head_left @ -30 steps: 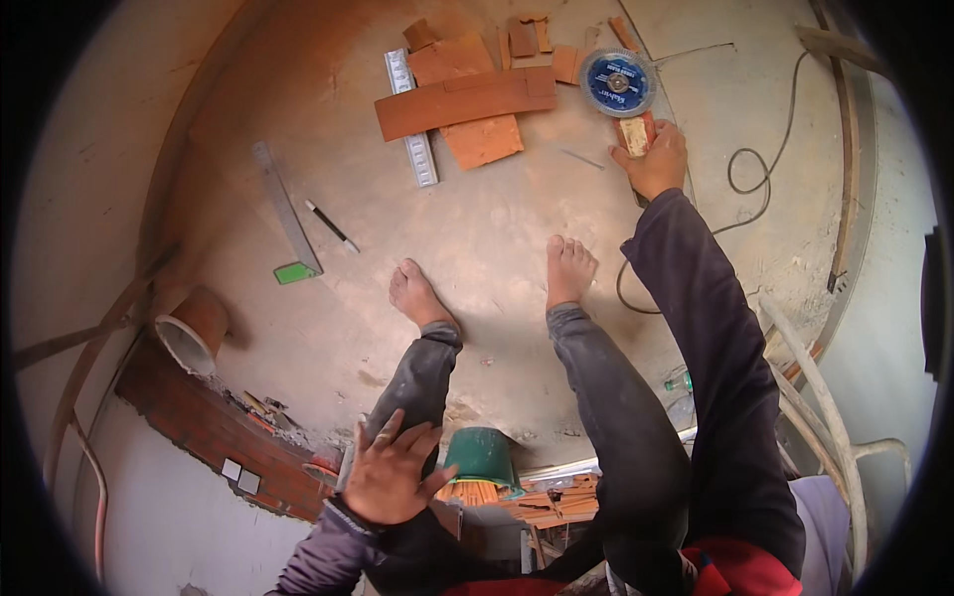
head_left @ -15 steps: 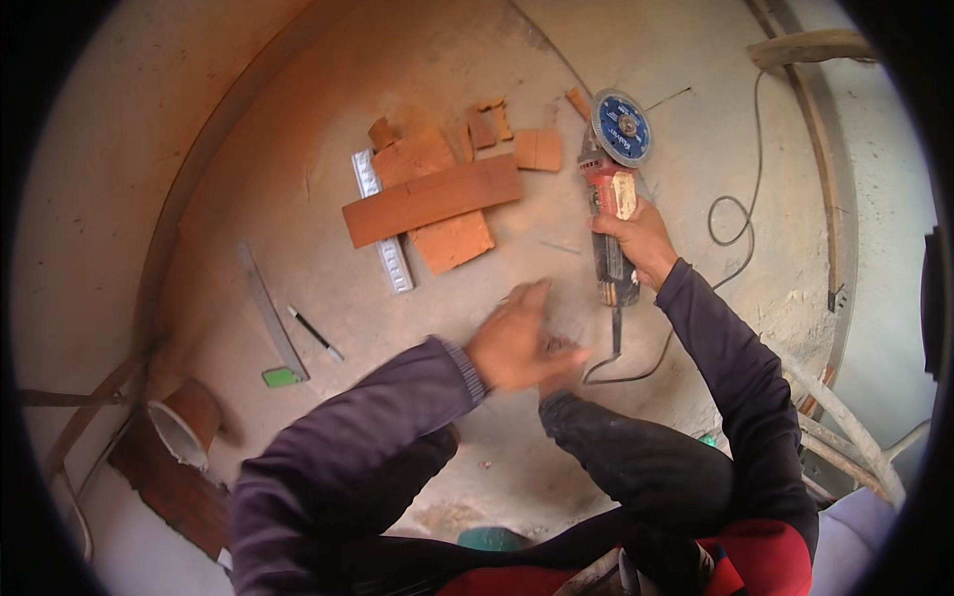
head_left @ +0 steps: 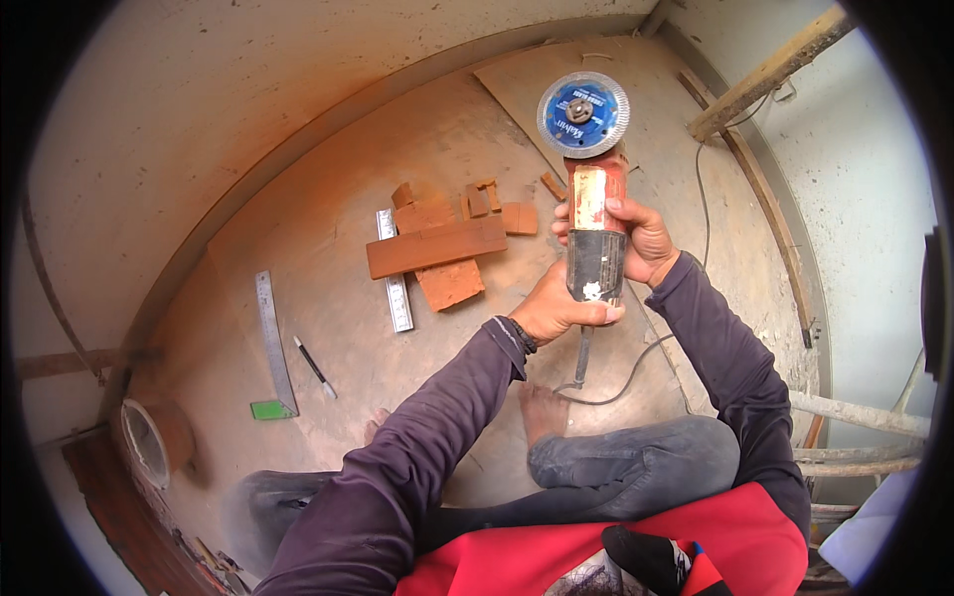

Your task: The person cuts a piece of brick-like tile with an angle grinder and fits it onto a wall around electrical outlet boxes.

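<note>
An angle grinder (head_left: pixel 596 246) with a red and black body is held upright in front of me, its blue cutting disc (head_left: pixel 600 125) at the top. My right hand (head_left: pixel 641 238) grips the red section from the right side. My left hand (head_left: pixel 556 308) wraps round the black lower end, with the thumb across it. The cord (head_left: pixel 634 368) hangs from the bottom and loops over the floor. Left of the grinder, orange tile pieces (head_left: pixel 437 245) lie stacked across a pale ruler-like strip (head_left: pixel 399 306). A green-handled square (head_left: pixel 273 363) and a black marker (head_left: pixel 312 362) lie farther left.
I sit on a dusty floor (head_left: pixel 229 338) with bent legs, bordered by pale walls (head_left: pixel 278 70). A clay pot (head_left: pixel 169 445) lies on its side at the lower left. Timber pieces (head_left: pixel 755 74) stand along the right wall, with pale branch-like poles (head_left: pixel 855 407) at the lower right.
My left hand has moved from beside my leg onto the grinder. My right hand has raised the grinder. My legs, earlier outstretched, are now bent and lower in view.
</note>
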Motion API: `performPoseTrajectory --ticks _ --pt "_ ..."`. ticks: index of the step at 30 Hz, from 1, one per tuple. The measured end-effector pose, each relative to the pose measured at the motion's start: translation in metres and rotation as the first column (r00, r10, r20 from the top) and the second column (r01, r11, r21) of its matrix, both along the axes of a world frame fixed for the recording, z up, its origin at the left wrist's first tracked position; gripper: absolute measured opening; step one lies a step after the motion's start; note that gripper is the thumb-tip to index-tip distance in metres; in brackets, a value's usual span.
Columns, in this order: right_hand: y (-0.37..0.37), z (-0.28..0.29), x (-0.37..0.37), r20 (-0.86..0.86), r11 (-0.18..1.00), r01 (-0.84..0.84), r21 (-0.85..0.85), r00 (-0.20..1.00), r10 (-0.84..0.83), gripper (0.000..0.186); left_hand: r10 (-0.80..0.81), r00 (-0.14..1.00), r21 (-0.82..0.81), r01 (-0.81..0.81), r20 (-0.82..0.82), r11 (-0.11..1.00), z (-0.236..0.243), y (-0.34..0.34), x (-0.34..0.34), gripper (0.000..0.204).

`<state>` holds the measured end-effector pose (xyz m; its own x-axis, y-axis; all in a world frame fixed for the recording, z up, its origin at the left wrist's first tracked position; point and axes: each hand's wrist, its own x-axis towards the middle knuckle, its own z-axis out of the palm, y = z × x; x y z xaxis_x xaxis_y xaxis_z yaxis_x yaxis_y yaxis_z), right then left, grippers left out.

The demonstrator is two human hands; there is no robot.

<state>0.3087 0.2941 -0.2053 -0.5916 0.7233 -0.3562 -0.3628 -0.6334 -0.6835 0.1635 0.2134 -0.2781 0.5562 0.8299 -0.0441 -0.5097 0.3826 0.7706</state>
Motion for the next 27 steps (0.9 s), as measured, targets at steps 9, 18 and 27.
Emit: performPoseTrajectory --ticks 9,18,27 --pt "-0.001 -0.036 0.001 0.332 0.948 0.107 0.301 0.920 -0.209 0.038 0.210 0.873 0.034 -0.218 -0.439 0.975 0.016 -0.008 0.003 0.055" --pt "-0.022 -0.036 0.012 0.161 0.969 0.090 0.228 0.978 -0.129 0.056 0.036 0.977 -0.101 -0.058 -0.211 0.993 -0.007 -0.012 0.007 0.069" --pt "-0.027 -0.047 0.015 0.024 0.958 0.088 0.272 0.995 -0.098 0.074 0.391 0.829 0.175 -0.350 -0.401 0.920 -0.019 -0.019 0.029 0.073"
